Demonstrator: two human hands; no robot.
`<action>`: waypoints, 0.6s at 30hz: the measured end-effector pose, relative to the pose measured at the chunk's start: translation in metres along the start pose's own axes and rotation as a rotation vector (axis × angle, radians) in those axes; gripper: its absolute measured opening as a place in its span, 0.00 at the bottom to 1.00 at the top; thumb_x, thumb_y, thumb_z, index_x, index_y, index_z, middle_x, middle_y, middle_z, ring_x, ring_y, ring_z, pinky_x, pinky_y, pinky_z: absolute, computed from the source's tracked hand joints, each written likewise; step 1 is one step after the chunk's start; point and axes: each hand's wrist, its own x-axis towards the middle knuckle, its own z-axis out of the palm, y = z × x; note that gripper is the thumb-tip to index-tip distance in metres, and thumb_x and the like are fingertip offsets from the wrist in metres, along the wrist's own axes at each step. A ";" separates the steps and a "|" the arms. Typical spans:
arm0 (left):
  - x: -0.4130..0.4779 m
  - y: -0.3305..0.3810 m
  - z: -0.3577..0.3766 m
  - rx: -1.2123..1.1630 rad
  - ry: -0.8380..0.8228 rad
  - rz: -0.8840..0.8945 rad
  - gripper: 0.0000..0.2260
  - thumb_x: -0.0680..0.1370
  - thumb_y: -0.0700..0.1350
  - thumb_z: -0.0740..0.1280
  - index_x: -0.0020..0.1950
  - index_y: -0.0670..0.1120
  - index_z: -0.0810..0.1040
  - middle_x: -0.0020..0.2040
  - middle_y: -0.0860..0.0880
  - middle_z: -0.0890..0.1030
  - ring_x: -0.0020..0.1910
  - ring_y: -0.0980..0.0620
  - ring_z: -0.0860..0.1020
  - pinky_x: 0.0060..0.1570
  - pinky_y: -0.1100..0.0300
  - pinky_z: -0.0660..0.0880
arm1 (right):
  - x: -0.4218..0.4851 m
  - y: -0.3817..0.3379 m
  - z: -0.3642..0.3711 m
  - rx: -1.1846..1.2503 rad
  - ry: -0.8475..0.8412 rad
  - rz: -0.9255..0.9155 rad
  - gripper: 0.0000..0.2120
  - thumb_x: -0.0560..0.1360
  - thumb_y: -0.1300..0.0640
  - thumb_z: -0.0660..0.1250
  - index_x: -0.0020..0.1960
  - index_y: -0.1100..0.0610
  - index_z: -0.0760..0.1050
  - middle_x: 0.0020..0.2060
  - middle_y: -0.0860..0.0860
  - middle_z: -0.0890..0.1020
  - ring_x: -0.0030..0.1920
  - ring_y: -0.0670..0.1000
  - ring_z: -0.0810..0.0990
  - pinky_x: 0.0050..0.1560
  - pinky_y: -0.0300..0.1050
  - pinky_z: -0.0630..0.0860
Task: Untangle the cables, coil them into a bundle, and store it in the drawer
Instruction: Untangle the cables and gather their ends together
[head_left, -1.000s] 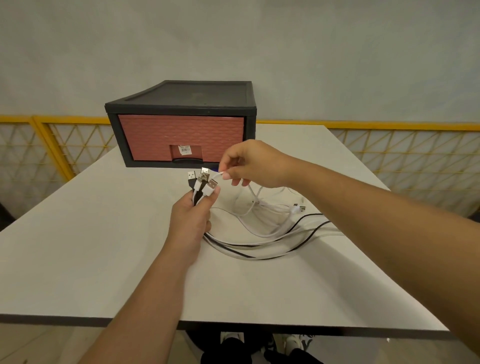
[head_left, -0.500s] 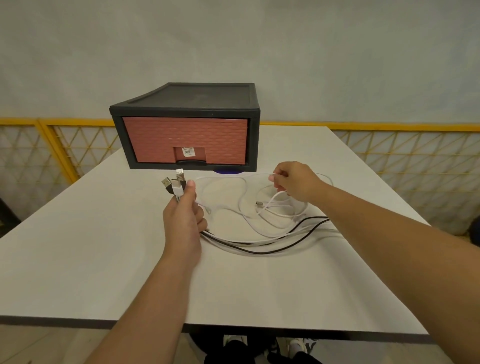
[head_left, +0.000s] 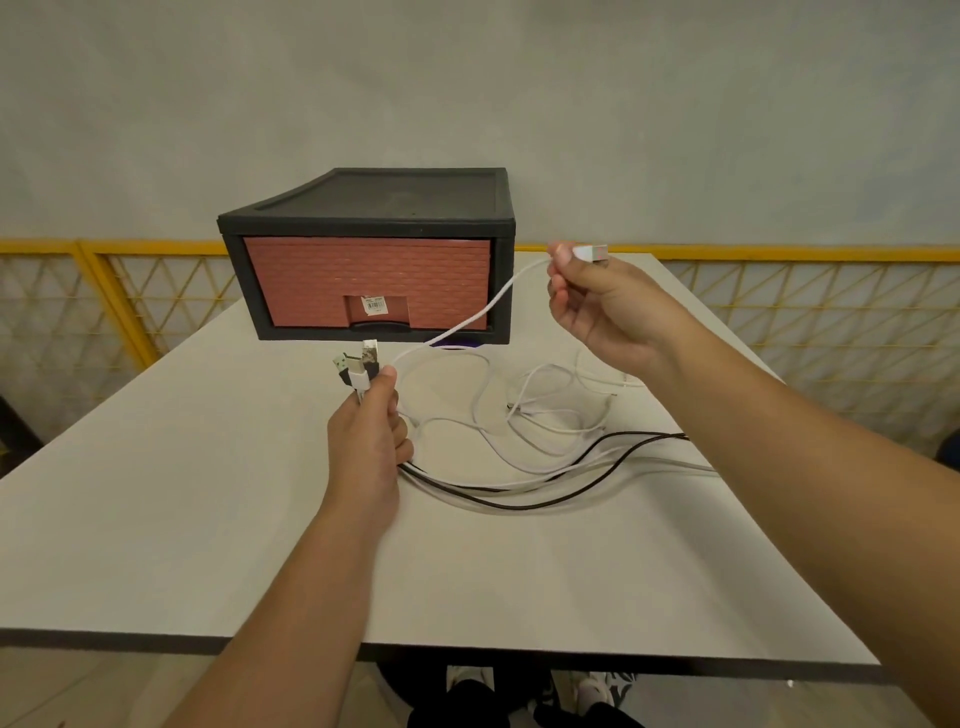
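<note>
A cluster of USB plugs (head_left: 357, 366) was gripped in the left hand (head_left: 366, 447), low over the desk (head_left: 156, 493). One white plug (head_left: 589, 253) was pinched high in the right hand (head_left: 597, 306), beside the closed drawer (head_left: 366, 283). The cables (head_left: 519, 447) lay looped on the desk between the hands. A snag was judged likely: the raised white lead ran back through those loops, so a hard pull could cinch a knot or drag the lot toward the right edge. A sticker (head_left: 374, 305) was spotted on the drawer front, its print too small to be read.
</note>
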 end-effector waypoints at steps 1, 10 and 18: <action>0.000 0.000 0.000 0.010 -0.003 -0.001 0.15 0.80 0.49 0.65 0.36 0.48 0.68 0.24 0.56 0.61 0.23 0.57 0.57 0.22 0.65 0.55 | -0.002 -0.001 0.005 -0.005 -0.015 -0.016 0.05 0.78 0.59 0.65 0.51 0.57 0.79 0.36 0.48 0.79 0.37 0.43 0.76 0.43 0.34 0.76; -0.002 0.000 0.002 0.045 -0.042 0.011 0.15 0.80 0.48 0.66 0.35 0.46 0.69 0.23 0.56 0.61 0.22 0.57 0.56 0.22 0.65 0.54 | -0.014 -0.011 0.037 -0.105 -0.057 -0.122 0.16 0.81 0.45 0.56 0.49 0.53 0.76 0.41 0.50 0.82 0.50 0.52 0.84 0.50 0.45 0.80; -0.002 -0.002 0.002 0.111 -0.067 0.034 0.12 0.80 0.50 0.67 0.39 0.46 0.78 0.23 0.56 0.60 0.23 0.57 0.57 0.25 0.63 0.55 | -0.022 -0.018 0.030 -0.232 -0.095 -0.142 0.10 0.83 0.58 0.57 0.55 0.57 0.76 0.33 0.48 0.75 0.34 0.44 0.78 0.36 0.34 0.75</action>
